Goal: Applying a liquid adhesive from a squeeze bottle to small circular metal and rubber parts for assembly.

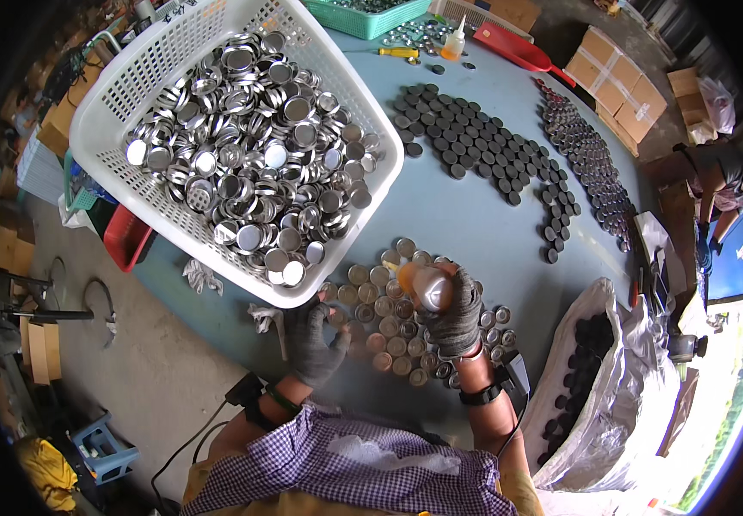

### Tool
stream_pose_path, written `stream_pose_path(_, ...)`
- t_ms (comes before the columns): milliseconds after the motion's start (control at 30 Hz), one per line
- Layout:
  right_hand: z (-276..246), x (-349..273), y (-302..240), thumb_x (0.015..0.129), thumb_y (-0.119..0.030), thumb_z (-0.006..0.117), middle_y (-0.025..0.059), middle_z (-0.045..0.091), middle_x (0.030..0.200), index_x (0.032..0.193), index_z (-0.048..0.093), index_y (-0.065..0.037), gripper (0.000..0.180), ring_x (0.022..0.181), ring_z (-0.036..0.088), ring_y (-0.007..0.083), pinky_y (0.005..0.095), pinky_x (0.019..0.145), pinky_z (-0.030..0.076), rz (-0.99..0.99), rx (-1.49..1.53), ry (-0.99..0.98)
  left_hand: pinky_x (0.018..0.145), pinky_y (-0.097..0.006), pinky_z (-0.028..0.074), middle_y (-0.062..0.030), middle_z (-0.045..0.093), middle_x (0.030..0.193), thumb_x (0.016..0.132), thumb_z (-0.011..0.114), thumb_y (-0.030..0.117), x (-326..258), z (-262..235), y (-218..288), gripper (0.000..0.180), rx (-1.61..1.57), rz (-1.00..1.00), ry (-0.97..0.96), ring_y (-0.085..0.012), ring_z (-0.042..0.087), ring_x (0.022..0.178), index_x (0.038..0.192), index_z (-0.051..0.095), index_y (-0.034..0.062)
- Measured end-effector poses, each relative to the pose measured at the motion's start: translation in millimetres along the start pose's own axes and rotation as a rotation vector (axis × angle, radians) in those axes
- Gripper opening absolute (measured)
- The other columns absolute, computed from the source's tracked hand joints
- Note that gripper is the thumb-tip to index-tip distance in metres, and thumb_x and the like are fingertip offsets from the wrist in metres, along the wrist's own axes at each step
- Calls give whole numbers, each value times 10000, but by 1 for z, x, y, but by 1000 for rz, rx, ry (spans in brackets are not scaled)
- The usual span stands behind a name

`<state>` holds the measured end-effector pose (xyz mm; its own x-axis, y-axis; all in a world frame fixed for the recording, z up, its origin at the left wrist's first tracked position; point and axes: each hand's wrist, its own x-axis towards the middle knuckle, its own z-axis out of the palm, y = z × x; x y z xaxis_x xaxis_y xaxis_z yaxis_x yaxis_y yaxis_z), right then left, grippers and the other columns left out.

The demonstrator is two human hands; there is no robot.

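My right hand (459,320), in a grey glove with bare fingertips, is closed around a squeeze bottle (432,288) of amber liquid. The bottle is tipped over, its amber end pointing left above a spread of round metal caps (396,347) on the table. At the left edge of these caps is my left hand (310,342), also gloved. Its thumb and forefinger stand apart in a curve, and I make out nothing held between them. Just beyond that hand, a white perforated basket (386,129) is heaped with shiny metal caps (242,155).
Black round pieces (475,138) cover the table's far middle, with smaller parts (585,159) on the right. A white sack (552,378) of black pieces stands at right. Behind are a yellow screwdriver (399,52), another amber bottle (453,43), a red scoop (513,47) and a green basket (370,21).
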<state>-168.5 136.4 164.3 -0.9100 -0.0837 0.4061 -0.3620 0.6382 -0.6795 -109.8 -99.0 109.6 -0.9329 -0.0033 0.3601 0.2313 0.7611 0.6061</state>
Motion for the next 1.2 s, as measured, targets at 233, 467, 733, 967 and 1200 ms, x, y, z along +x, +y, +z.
stream_pose_path(233,2,9,-2,715,-291,812,139,681,957,1121,552,-44,541,838,680,311,386,762,543,24,64,-18,968,-486,391,-153,595,1181,675,741,161,-1,1,-3,361,-45,-8,-17,-358,534,1108,983,573,75)
stream_pose_path(467,2,7,-3,685,-188,800,128,664,984,1110,555,-39,513,865,664,283,368,778,533,87,125,10,965,-477,388,-157,597,1184,679,739,160,-2,0,-4,356,-57,2,-15,-355,536,1115,985,576,76)
stream_pose_path(733,-1,-1,0,749,-250,795,127,670,966,1103,550,-43,477,851,666,277,366,781,537,90,124,61,969,-485,377,-157,593,1185,675,734,164,-1,2,-3,349,-81,-6,-7,-354,535,1115,976,578,77)
stream_pose_path(967,-7,-10,-4,680,-189,831,132,651,997,1115,549,-51,536,882,657,288,374,788,535,155,76,33,982,-477,370,-159,586,1232,687,745,148,-4,-1,-1,391,-16,-1,-44,-351,523,1129,1031,578,66)
stream_pose_path(1200,-5,-8,-9,709,-218,809,132,602,1025,1129,537,-41,531,930,614,276,374,830,505,142,138,14,984,-465,372,-162,581,1250,685,749,140,-3,0,-4,390,-20,1,-33,-348,524,1136,1029,584,61)
